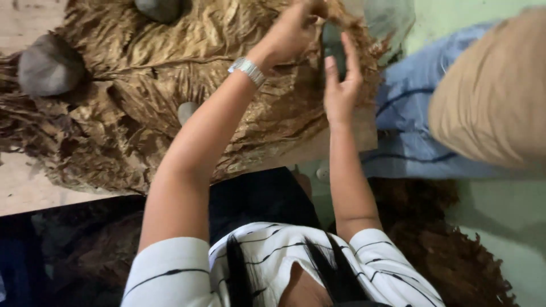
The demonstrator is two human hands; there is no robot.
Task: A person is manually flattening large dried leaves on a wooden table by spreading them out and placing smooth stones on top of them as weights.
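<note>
Broad dried golden-brown leaves [170, 85] lie spread in a pile on a wooden board [23, 193]. My left hand [290, 31], a silver watch on its wrist, reaches over the pile's far right edge with its fingers pinched on a crumpled leaf tip. Just right of it, my right hand [341, 85] grips a dark grey stone [331, 40] between thumb and fingers, held upright against the leaf edge. The fingertips of my left hand are partly hidden by the leaf.
Three grey stones weigh the leaves down: one at the left [48, 65], one at the top [159, 8], a small one mid-pile [186, 111]. A blue cloth [409, 113] and another person's tan-clothed limb [489, 91] are at the right. Darker loose leaves [455, 250] are heaped at lower right.
</note>
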